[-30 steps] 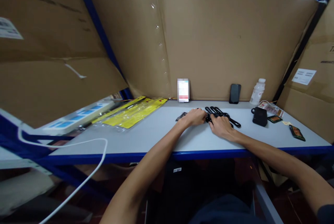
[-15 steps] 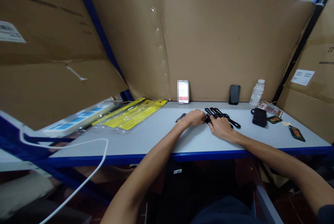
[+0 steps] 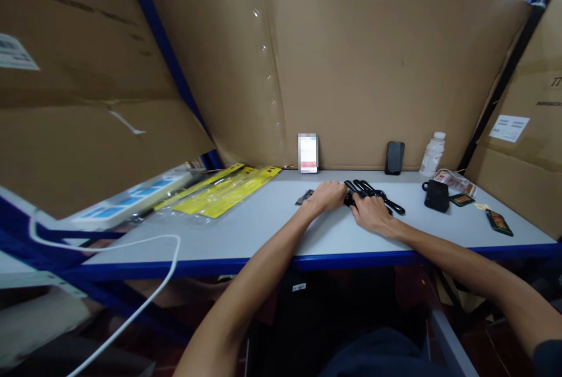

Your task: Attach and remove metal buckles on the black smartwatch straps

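Observation:
Both hands meet over the middle of the grey tabletop [image 3: 263, 245]. My left hand [image 3: 329, 196] is closed, its fingertips at a dark piece lying between the hands. My right hand [image 3: 372, 213] grips the same black piece [image 3: 350, 199] from the other side; most of it is hidden by the fingers, so its kind cannot be made out. Just beyond and to the right of my right hand lie several glossy black pieces with rounded, looped ends [image 3: 381, 194], fanned out. A small dark grey flat piece [image 3: 304, 196] shows left of my left hand, partly covered by it.
Yellow cards in clear plastic [image 3: 219, 201] and a white power strip [image 3: 132, 200] lie left. A lit phone [image 3: 308, 153] and a dark phone [image 3: 394, 158] lean at the back. At right are a bottle [image 3: 432, 154], a black case [image 3: 436, 196] and small dark packets [image 3: 499, 223].
The hands stay almost where they were, still closed on the black piece. The whole view has shifted very slightly.

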Demonstrator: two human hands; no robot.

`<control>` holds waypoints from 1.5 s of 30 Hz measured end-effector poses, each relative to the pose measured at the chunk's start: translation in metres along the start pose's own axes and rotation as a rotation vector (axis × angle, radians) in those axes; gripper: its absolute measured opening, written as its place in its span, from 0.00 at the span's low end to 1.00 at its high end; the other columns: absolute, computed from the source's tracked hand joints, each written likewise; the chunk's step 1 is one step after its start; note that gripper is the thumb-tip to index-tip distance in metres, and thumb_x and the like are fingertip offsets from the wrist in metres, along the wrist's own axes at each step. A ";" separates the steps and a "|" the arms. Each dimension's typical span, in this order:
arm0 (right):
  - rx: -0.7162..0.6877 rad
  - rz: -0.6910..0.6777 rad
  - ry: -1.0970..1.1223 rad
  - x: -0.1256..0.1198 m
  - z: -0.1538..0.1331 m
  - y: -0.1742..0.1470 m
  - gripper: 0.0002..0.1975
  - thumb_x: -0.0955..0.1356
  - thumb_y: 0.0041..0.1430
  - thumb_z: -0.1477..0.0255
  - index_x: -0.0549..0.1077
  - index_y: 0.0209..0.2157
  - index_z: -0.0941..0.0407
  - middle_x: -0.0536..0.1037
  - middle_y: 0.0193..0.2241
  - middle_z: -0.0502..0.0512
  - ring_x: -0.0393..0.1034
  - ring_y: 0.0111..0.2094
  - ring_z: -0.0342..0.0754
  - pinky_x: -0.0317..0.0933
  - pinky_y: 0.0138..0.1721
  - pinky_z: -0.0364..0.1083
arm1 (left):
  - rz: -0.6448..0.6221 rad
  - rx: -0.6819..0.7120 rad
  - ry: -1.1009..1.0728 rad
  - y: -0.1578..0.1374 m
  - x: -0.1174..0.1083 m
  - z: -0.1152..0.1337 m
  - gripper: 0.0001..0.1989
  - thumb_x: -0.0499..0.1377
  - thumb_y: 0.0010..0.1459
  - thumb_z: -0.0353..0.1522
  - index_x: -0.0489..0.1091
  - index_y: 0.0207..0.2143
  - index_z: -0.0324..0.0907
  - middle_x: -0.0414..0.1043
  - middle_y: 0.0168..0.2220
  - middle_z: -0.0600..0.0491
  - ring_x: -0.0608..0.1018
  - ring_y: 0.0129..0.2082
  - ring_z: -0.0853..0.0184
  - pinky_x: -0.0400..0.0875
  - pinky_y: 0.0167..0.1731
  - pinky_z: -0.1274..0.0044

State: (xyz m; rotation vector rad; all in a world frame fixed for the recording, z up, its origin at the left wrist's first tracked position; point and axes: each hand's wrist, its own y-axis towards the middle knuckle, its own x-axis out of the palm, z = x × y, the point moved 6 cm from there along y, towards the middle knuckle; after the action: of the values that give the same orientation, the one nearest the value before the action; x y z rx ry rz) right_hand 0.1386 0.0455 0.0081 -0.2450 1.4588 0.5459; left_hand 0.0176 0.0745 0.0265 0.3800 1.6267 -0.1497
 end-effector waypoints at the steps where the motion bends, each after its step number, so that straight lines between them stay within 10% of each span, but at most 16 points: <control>1: -0.001 0.000 0.000 0.000 0.000 0.000 0.21 0.58 0.73 0.64 0.67 0.59 0.59 0.82 0.44 0.68 0.78 0.48 0.63 0.66 0.49 0.55 | -0.012 -0.004 0.003 0.000 0.001 -0.001 0.15 0.52 0.67 0.30 0.78 0.42 0.37 0.80 0.43 0.34 0.83 0.45 0.49 0.72 0.44 0.66; 45: 0.006 0.003 -0.002 -0.003 0.000 -0.002 0.21 0.57 0.73 0.64 0.68 0.59 0.58 0.82 0.44 0.67 0.79 0.47 0.63 0.66 0.48 0.55 | -0.095 -0.004 -0.087 0.002 0.010 -0.014 0.21 0.46 0.72 0.37 0.77 0.42 0.39 0.80 0.45 0.36 0.82 0.46 0.50 0.72 0.43 0.66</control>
State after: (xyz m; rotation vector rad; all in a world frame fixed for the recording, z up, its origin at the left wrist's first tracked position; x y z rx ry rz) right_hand 0.1399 0.0432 0.0104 -0.2375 1.4592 0.5438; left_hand 0.0048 0.0824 0.0183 0.2895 1.5596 -0.2321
